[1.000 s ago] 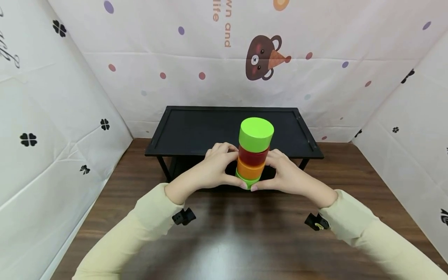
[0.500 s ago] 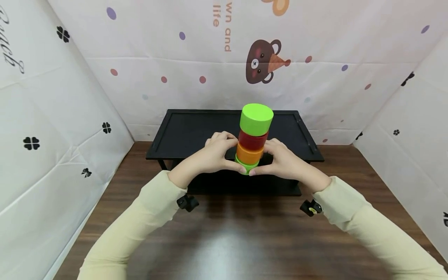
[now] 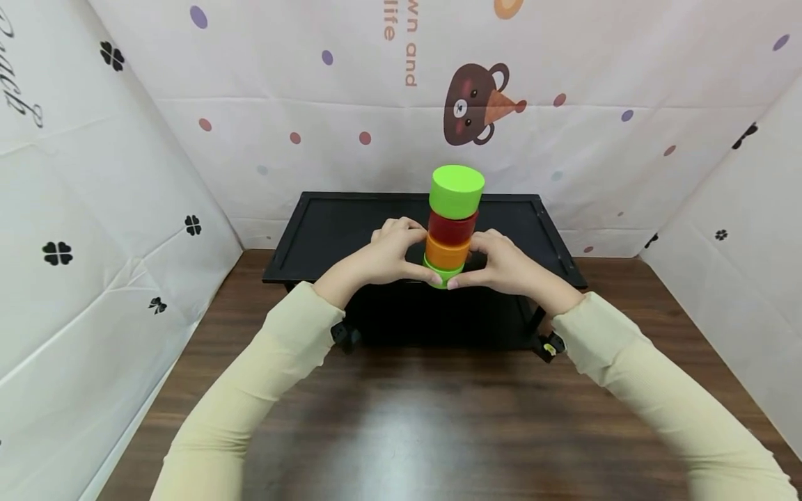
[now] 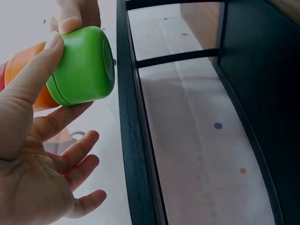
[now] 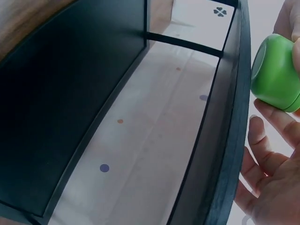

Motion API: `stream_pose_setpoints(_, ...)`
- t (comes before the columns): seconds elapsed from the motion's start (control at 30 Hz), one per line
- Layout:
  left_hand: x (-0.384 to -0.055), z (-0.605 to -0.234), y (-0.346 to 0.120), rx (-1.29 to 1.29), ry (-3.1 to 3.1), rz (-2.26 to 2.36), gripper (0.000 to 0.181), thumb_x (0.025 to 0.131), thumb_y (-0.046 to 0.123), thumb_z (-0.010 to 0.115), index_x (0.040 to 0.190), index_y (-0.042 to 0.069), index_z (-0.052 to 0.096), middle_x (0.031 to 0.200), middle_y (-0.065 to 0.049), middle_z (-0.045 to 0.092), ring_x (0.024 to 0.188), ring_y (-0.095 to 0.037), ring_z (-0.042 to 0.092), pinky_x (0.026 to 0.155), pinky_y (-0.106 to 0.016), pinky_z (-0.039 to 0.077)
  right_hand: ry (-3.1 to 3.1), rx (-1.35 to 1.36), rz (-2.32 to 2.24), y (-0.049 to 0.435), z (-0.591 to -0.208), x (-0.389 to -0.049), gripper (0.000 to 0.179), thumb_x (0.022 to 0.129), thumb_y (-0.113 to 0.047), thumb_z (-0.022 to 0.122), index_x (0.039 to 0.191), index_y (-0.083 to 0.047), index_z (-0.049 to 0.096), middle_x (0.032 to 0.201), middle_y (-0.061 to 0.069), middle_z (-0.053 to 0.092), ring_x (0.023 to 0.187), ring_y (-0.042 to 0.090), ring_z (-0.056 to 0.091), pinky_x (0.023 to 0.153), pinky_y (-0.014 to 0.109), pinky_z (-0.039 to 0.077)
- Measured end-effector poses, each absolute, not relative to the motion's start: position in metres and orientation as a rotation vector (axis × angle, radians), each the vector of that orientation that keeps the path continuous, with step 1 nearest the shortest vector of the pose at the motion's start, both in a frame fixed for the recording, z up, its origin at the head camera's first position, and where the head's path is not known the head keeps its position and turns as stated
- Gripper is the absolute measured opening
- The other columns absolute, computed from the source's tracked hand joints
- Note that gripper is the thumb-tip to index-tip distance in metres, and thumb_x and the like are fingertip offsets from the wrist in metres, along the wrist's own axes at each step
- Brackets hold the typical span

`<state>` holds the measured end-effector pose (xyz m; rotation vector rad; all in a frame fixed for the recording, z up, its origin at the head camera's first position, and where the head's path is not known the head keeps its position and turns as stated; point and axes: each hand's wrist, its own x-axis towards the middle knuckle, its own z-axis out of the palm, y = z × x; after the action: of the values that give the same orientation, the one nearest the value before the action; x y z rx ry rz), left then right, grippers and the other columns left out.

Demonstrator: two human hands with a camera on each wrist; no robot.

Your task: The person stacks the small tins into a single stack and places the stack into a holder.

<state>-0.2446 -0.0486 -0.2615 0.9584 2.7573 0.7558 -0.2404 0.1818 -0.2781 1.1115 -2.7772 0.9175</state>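
In the head view, a stack of round cup-like pieces stands nearly upright: a bright green piece (image 3: 457, 193) on top, then a dark red one (image 3: 452, 227), an orange one (image 3: 447, 255) and a smaller green one (image 4: 86, 65) at the bottom. My left hand (image 3: 396, 255) grips the lower stack from the left, thumb on the bottom green piece. From the right, my right hand (image 3: 506, 266) grips it likewise, both thumbs nearly meeting in front. Both wrist views show the bottom piece held in the air beside the shelf's edge, with other fingers spread loose.
A black two-tier shelf (image 3: 370, 233) stands behind the hands; its lower board (image 3: 432, 320) lies under the raised top. It rests on a brown wood-grain surface (image 3: 388, 417). Printed white cloth (image 3: 376, 83) hangs behind and at both sides.
Both hands have raised the stack and moved it forward, from in front of the shelf to the height of its top edge. The grip looks the same throughout.
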Motion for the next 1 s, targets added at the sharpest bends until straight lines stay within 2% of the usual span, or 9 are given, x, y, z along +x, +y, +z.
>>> stream_pose_setpoints(0.3,-0.259,-0.26,-0.046,0.919,2.75,0.764,0.071,0.08,0.045,0.073,0.139,0.012,0.048,0.14,-0.012,0.039,0.131,-0.03,0.026,0.107,-0.052,0.02,-2.817,1.057,0.897,0.183,-0.275,-0.257,0.044,0.075,-0.022,0.081,0.114,-0.007,0.067,0.112,0.01,0.067,0.096,0.023,0.048,0.086,0.04,0.032)
stream_pose_setpoints(0.53,-0.266,-0.264,-0.044,0.9,2.741,0.771,0.073,0.081,0.044,0.073,0.142,0.014,0.045,0.14,-0.011,0.039,0.13,-0.029,0.027,0.107,-0.052,0.021,-2.809,1.104,0.953,0.182,-0.278,-0.267,0.04,0.075,-0.023,0.081,0.11,-0.008,0.068,0.103,0.005,0.071,0.092,0.019,0.058,0.084,0.038,0.045)
stream_pose_setpoints(0.7,-0.273,-0.27,-0.042,0.889,2.726,0.78,0.075,0.081,0.044,0.073,0.143,0.014,0.044,0.139,-0.011,0.04,0.129,-0.028,0.028,0.107,-0.052,0.021,-2.824,1.095,0.968,0.184,-0.283,-0.271,0.039,0.076,-0.023,0.081,0.109,-0.008,0.068,0.102,0.004,0.072,0.094,0.018,0.061,0.085,0.038,0.048)
stream_pose_setpoints(0.8,-0.277,-0.272,-0.041,0.887,2.726,0.782,0.075,0.081,0.044,0.073,0.143,0.015,0.044,0.139,-0.01,0.04,0.129,-0.029,0.027,0.107,-0.052,0.021,-2.836,1.069,0.945,0.186,-0.284,-0.274,0.038,0.076,-0.024,0.081,0.108,-0.009,0.069,0.098,0.003,0.072,0.088,0.017,0.06,0.079,0.035,0.045)
stream_pose_setpoints(1.0,-0.283,-0.273,-0.041,0.862,2.728,0.795,0.074,0.081,0.045,0.072,0.143,0.015,0.043,0.141,-0.011,0.038,0.131,-0.029,0.025,0.108,-0.052,0.02,-2.842,1.075,0.913,0.185,-0.283,-0.281,0.034,0.077,-0.027,0.079,0.106,-0.011,0.069,0.083,0.0,0.067,0.073,0.018,0.049,0.066,0.032,0.034)
